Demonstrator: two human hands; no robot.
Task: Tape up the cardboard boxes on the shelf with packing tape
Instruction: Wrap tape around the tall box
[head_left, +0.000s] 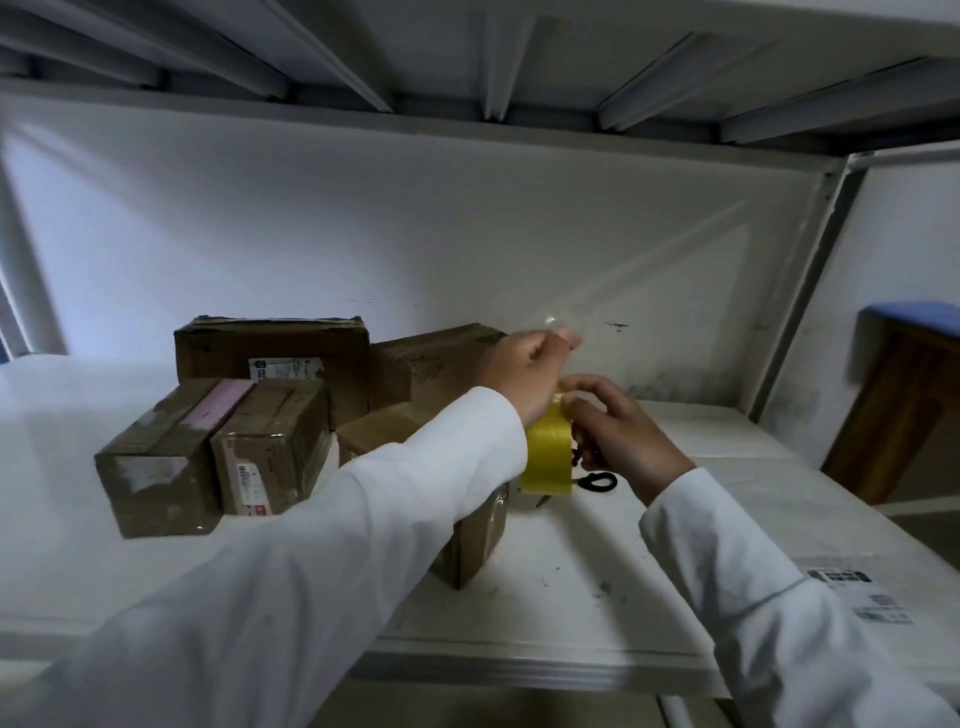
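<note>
far left on the white shelf (597, 561) you have two small cardboard boxes side by side: the pink-taped box (161, 457) and the labelled box (270, 447), touching along one side. both are closed; contents cannot be seen. behind them sits a wider rear box (270, 348) with a shipping label, its top edge ragged, flaps down. to its right a second rear box (436, 364) stands partly hidden by your left hand (524, 374).

the near box (467, 535) lies under your left sleeve; whether its top is sealed cannot be told.

your left hand is curled, pinching the free end of clear tape and drawing it up and away from the yellow tape roll (545, 452). your right hand (618, 436) is clamped round the roll, thumb on its top edge. the roll is held above the shelf, just right of the near box. black scissors (597, 480) lie on the shelf behind the roll.

risk, as judged: the drawn strip hangs loose in the air and could fold onto itself or stick to your sleeve before reaching a box. a weak pinch would let the end snap back to the roll. the scissors sit close below your right hand; reaching blind could knock them off.
</note>
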